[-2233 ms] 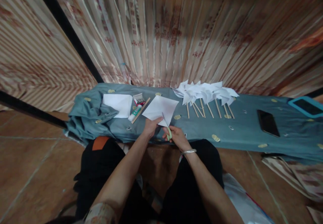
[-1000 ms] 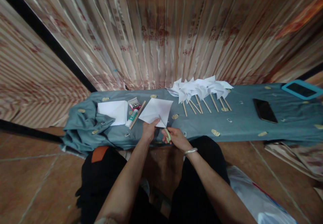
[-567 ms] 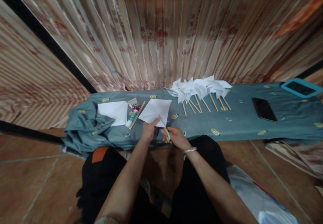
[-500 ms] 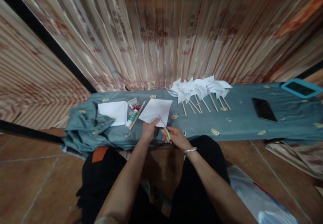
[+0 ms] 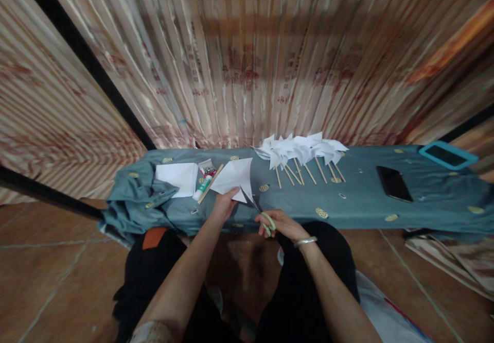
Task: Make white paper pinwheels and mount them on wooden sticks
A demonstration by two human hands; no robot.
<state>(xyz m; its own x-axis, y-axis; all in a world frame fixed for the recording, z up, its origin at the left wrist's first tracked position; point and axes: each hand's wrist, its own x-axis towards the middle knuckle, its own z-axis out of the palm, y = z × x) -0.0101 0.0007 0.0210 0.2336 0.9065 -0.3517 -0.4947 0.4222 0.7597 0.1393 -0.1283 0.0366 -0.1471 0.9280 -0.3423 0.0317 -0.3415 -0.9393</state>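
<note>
The left hand (image 5: pixel 225 205) is pinching a white paper sheet (image 5: pixel 233 174) at its near edge, thumb uppermost. The right hand (image 5: pixel 281 224) is gripping green-handled scissors (image 5: pixel 273 221), fingers curling about the handles; the blades are overlapping the sheet's near right part. The sheet is sitting over the cloth-covered tabletop (image 5: pixel 366 210), between a wooden stick (image 5: pixel 216 176) and the white pinwheels (image 5: pixel 303 150).
</note>
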